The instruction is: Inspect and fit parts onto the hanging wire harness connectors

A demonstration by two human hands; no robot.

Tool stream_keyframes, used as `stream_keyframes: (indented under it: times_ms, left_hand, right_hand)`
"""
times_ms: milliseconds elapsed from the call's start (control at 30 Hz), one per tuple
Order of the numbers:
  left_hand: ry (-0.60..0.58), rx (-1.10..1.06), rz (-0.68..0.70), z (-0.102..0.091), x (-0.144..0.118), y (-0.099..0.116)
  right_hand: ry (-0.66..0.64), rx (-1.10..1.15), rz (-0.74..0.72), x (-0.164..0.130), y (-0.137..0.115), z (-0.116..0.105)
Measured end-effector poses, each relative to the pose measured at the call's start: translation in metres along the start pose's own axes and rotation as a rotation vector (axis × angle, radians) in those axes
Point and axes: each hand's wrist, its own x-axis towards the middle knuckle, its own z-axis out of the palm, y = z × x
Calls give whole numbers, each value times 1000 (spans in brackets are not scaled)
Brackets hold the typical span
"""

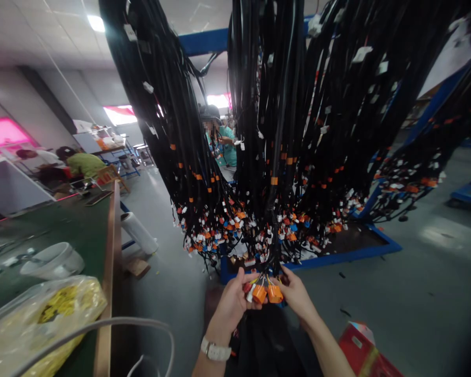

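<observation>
Low in the middle of the head view, my left hand (236,296) is closed around the wire ends of a black wiring harness (273,230). Two orange connectors (267,294) hang between my hands, with a white connector (250,293) and a red one beside them. My right hand (296,294) grips the same harness end from the other side, its fingers partly hidden behind the right orange connector. The harness runs up into thick black bundles (267,104) hanging overhead, tipped with many small orange, white, red and blue connectors.
A blue rack frame (317,267) holds the bundles. At left is a green-topped table (74,230) with a white bowl (55,260) and a plastic bag (47,314) of yellow parts. A red box (367,351) lies at lower right. Other people sit or stand beyond.
</observation>
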Motion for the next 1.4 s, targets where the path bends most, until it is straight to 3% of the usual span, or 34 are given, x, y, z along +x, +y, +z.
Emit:
stream_keyframes:
  times_ms: [167, 367, 567, 667, 933, 1400]
  left_hand:
    - [32, 6, 21, -1, -3, 7]
    - [74, -20, 60, 0, -3, 9]
    - [67, -28, 69, -1, -1, 7]
    - [51, 0, 103, -2, -2, 6]
    - [-14, 103, 153, -3, -4, 5]
    - [48, 206, 210, 1, -5, 1]
  right_hand:
    - [115, -115, -77, 5, 11, -2]
    - [240, -175, -161, 1, -3, -3]
    - [23, -515, -503, -13, -24, 6]
    - [-80, -652, -594, -18, -29, 11]
    - [-33, -739, -627, -15, -23, 9]
    - [-8, -743, -606, -16, -18, 9]
